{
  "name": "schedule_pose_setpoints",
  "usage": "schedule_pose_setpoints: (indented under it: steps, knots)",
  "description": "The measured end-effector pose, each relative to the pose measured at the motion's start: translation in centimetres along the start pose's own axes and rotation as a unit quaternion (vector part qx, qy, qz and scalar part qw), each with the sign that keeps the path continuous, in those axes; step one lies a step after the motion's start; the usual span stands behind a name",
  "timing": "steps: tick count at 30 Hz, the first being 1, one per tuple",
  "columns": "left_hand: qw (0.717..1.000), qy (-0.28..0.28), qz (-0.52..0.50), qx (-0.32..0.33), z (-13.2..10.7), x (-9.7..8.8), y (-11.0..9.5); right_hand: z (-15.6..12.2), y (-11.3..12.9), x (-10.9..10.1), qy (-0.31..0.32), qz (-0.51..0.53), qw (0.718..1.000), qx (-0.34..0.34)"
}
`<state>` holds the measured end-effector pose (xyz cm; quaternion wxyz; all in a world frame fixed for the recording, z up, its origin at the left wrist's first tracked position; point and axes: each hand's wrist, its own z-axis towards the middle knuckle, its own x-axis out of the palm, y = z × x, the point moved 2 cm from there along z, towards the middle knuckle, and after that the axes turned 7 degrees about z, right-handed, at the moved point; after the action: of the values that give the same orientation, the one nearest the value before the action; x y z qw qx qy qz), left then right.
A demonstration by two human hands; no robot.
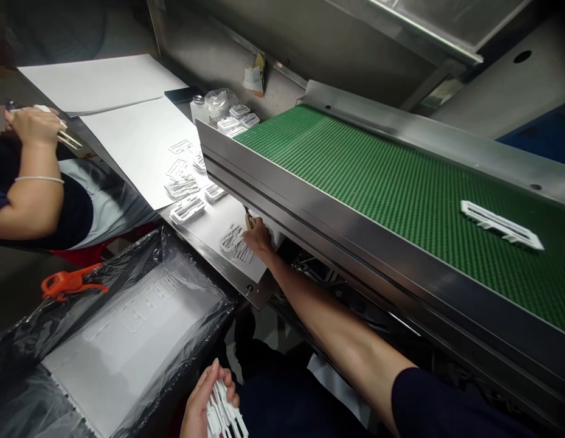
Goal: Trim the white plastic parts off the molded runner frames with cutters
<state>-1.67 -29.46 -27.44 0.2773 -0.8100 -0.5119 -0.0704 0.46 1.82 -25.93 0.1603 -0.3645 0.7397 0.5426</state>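
A long conveyor with a green belt (391,176) and steel side rails fills the view from 12 to 4 o'clock, carrying one white plastic frame (501,225) at about 3 o'clock. Beside it, toward 10 o'clock, runs the steel tabletop (259,291), covered with large white sheets (131,131) on which several small stacks of white plastic parts (187,208) lie scattered. At 8 o'clock stands a box lined with black plastic film (127,316), flat white pieces lying inside it, and an orange-handled tool (67,283) rests on its far edge. At 9 o'clock a co-worker's hand (33,125) holds thin white pieces near the sheets. The person's right hand (259,237) reaches out to the tabletop's near edge, just under the conveyor rail, its fingers curled down and touching a flat white comb-like part (236,244); whether they pinch it cannot be told. At 6 o'clock the left hand (202,398) sits low near the lap, fingers closed around a bundle of white plastic strips (225,417)
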Motion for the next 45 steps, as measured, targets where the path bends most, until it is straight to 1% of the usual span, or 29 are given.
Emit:
schedule_pose_setpoints:
  steps: [4,7,9,11,13,15,16,17,18,19,21,22,23,24,26,28,30,31,34,38,40,42,43,44,45]
  knots:
    - [1.000,-0.010,0.007,0.019,0.1,0.3,-1.0,0.4,-0.5,-0.6,0.006,0.090,0.996,0.012]
    - [0.999,-0.012,0.027,0.026,0.1,0.8,-2.3,-0.7,-0.9,-1.1,0.030,0.173,0.984,0.023]
    - [0.998,-0.018,0.049,0.037,0.1,1.0,-3.8,-2.6,-1.4,-1.5,0.059,0.228,0.971,0.026]
    - [0.995,-0.025,0.080,0.056,0.1,1.1,-5.9,-5.3,-1.8,-2.0,0.104,0.278,0.955,0.023]
    - [0.991,-0.020,0.114,0.067,-0.2,1.3,-8.1,-8.6,-2.1,-2.7,0.165,0.320,0.933,0.020]
    - [0.984,0.013,0.170,0.059,-0.9,1.9,-9.9,-12.0,-2.2,-3.7,0.250,0.350,0.903,0.022]
    - [0.974,0.041,0.218,0.052,-1.4,2.4,-10.5,-13.5,-2.2,-4.1,0.300,0.358,0.884,0.026]
    - [0.957,0.077,0.277,0.048,-2.0,3.0,-10.9,-14.9,-2.3,-4.6,0.352,0.361,0.863,0.033]
    - [0.931,0.121,0.342,0.045,-2.7,3.7,-11.1,-16.2,-2.4,-4.9,0.402,0.360,0.841,0.041]
    - [0.897,0.167,0.407,0.045,-3.4,4.5,-11.0,-17.2,-2.5,-5.1,0.445,0.358,0.819,0.051]
    - [0.828,0.239,0.505,0.044,-4.8,5.6,-10.5,-18.9,-3.2,-5.0,0.506,0.369,0.776,0.074]
    - [0.803,0.258,0.536,0.043,-5.5,5.9,-10.2,-19.6,-3.6,-4.9,0.525,0.381,0.756,0.083]
    - [0.786,0.264,0.557,0.043,-6.1,6.0,-9.8,-20.2,-4.1,-4.6,0.538,0.396,0.739,0.091]
    - [0.777,0.260,0.571,0.039,-6.5,5.9,-9.5,-20.7,-4.6,-4.3,0.546,0.411,0.724,0.095]
    - [0.776,0.248,0.580,0.014,-7.2,5.4,-8.9,-21.6,-5.5,-3.8,0.553,0.428,0.709,0.094]
    - [0.776,0.249,0.579,-0.006,-7.7,5.0,-8.5,-22.3,-5.9,-3.8,0.550,0.435,0.707,0.091]
    - [0.764,0.264,0.589,-0.003,-7.9,4.9,-8.2,-22.8,-6.1,-4.0,0.543,0.438,0.711,0.087]
    - [0.754,0.272,0.598,0.010,-7.9,4.9,-8.2,-23.0,-6.0,-4.2,0.540,0.438,0.714,0.086]
    - [0.724,0.305,0.616,0.066,-8.1,5.3,-8.0,-23.3,-5.9,-4.5,0.537,0.437,0.716,0.086]
    - [0.686,0.349,0.614,0.172,-8.5,5.5,-7.9,-23.9,-5.8,-4.3,0.540,0.440,0.712,0.091]
    - [0.671,0.355,0.618,0.207,-8.8,5.3,-7.8,-24.3,-5.7,-4.1,0.535,0.443,0.714,0.088]
    - [0.669,0.346,0.617,0.227,-9.1,5.1,-7.7,-24.6,-5.5,-4.2,0.518,0.447,0.724,0.087]
    - [0.674,0.339,0.613,0.233,-9.2,5.0,-7.7,-24.8,-5.4,-4.4,0.505,0.446,0.734,0.085]
    - [0.682,0.332,0.605,0.240,-9.2,5.0,-7.6,-24.9,-5.3,-4.6,0.490,0.439,0.749,0.079]
    - [0.693,0.327,0.593,0.247,-9.3,5.0,-7.5,-25.1,-5.1,-5.0,0.473,0.423,0.770,0.068]
